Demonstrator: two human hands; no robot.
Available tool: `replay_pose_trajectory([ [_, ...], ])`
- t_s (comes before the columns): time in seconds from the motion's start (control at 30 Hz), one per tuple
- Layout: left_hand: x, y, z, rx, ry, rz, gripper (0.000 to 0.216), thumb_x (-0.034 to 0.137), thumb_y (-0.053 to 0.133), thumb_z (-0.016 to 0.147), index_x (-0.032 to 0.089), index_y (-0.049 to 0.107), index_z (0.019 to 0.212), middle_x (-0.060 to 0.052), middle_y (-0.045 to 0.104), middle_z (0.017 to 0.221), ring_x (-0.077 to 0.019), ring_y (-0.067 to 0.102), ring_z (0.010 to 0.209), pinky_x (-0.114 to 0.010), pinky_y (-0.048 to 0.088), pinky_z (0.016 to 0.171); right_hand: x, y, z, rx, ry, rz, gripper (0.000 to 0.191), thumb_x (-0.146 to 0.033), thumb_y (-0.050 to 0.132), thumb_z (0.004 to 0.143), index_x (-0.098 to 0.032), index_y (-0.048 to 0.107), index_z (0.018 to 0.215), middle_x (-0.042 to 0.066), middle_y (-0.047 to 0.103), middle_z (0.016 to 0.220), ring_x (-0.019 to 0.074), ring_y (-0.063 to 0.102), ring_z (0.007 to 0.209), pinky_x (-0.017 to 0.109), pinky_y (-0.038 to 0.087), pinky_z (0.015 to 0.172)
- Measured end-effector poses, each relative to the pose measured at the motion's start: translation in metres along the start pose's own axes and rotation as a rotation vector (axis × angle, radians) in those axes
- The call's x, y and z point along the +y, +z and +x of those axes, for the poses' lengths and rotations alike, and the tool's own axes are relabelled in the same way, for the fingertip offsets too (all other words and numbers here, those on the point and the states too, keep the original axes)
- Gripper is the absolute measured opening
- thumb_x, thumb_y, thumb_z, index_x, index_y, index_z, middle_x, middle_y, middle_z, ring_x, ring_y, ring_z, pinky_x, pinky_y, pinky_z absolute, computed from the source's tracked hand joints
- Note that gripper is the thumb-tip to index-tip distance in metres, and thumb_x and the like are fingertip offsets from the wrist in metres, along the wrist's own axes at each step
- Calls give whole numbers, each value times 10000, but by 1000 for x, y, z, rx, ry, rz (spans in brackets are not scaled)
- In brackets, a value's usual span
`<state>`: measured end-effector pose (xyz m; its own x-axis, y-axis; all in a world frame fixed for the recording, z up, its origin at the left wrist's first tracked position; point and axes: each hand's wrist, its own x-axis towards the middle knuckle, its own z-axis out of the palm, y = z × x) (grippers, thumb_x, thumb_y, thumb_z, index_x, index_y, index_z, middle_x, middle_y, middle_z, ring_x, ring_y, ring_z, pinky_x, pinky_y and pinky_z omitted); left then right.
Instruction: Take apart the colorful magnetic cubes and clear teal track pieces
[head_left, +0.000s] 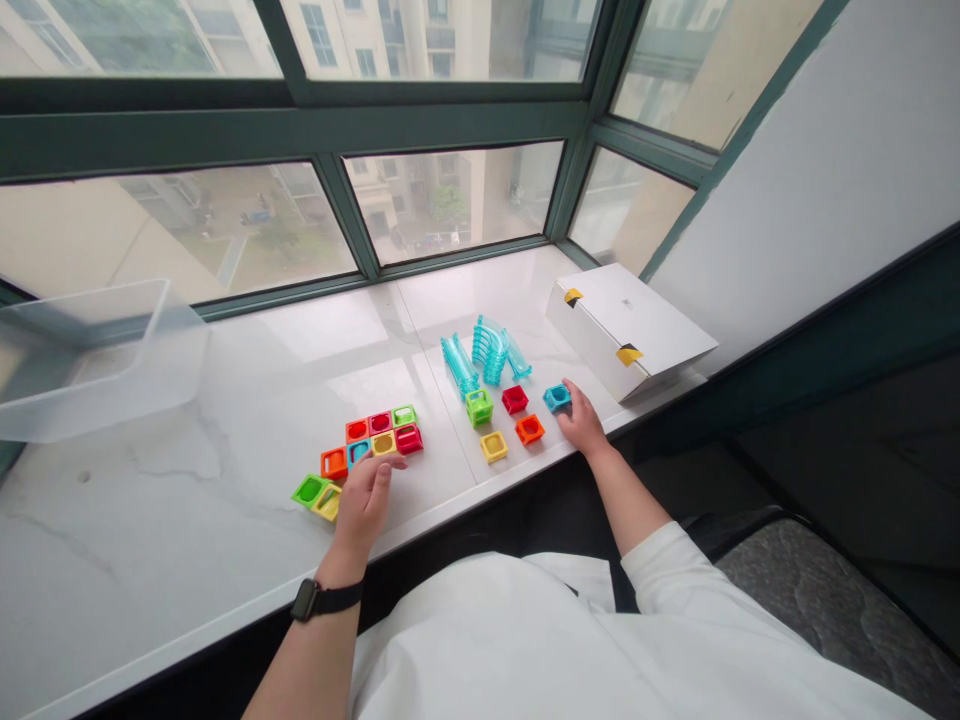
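Observation:
My right hand (pixel 581 422) grips a blue block (pixel 557 398) with a round hole, at the right of the loose blocks. Close to it lie a dark red block (pixel 514 400), an orange block (pixel 529 430), a yellow block (pixel 494 447) and a green block (pixel 478 407). My left hand (pixel 365 502) rests by the near side of a cluster of coloured blocks (pixel 381 422), its fingers stretched to the right and holding nothing that I can see. At that cluster's left end, a green block (pixel 309 490) and a yellow block (pixel 328 502) sit at an angle.
Clear turquoise track pieces (pixel 491 350) lie behind the loose blocks. A white box (pixel 630 320) with yellow-black tape stands at the back right. On the left is a translucent plastic bin (pixel 142 370). The white marble-look sill (pixel 225 520) ends at a front edge near my body; windows line its back.

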<state>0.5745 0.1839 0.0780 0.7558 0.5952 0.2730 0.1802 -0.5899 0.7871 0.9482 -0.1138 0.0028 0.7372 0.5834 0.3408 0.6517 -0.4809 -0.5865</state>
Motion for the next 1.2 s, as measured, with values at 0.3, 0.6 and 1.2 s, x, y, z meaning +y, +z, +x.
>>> replay_pose_trajectory([
  [0.3,-4,1,-1,-10,-4,2,413,496,445,1079,250,774,1046,-44,799,1036,-263,719,1101,-530,378,1261,-10,1,1,9,31,-48,719,-445,631,949,-187,430,1589,180,631,1498,368,622,1333,577,503,1157],
  [0.6,-3,1,0,-7,7,4,401,492,443,1079,258,768,1058,-43,802,1060,-260,726,1092,-527,377,1263,-9,2,0,22,35,-30,753,-431,634,945,-182,393,1614,194,622,1506,365,612,1361,579,494,1167],
  [1.2,2,4,0,37,-52,-89,433,486,403,1101,250,766,1109,-67,809,1056,-261,730,1071,-519,441,1192,-179,-28,-40,320,-334,340,377,-198,624,970,-254,598,1342,98,706,1195,281,683,1157,523,561,1058],
])
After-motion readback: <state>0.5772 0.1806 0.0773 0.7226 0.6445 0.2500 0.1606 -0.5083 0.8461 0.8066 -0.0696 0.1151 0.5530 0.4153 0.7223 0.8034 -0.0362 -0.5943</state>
